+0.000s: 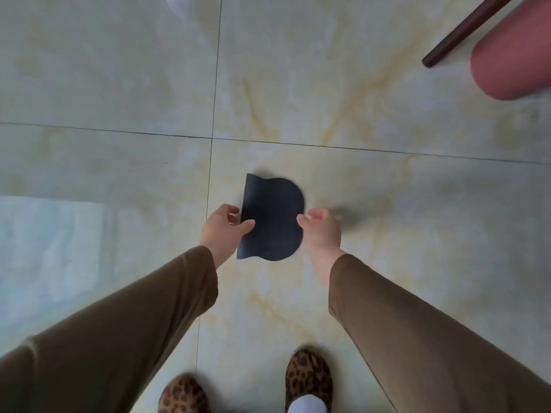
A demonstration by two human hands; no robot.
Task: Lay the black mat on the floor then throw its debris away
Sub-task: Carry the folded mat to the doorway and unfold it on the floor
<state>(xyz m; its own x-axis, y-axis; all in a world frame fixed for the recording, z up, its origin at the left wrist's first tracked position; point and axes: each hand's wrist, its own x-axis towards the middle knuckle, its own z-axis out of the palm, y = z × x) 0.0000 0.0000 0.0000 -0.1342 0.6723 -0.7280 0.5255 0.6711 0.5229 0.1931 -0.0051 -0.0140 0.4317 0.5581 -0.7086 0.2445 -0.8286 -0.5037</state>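
A small black mat (272, 217) with rounded edges hangs above the pale marble-tiled floor (119, 84), in the middle of the view. My left hand (222, 231) pinches its left edge, thumb on top of the mat. My right hand (322, 231) is at the mat's right edge; it is blurred, its fingers curled, and whether it still grips the mat is unclear. Both arms wear brown sleeves. No debris shows on the mat.
A dark wooden chair leg (465, 29) and a pink padded seat edge (511, 55) stand at the upper right. My feet in leopard-print slippers (308, 380) are at the bottom. Bright window glare lies on the floor at the left.
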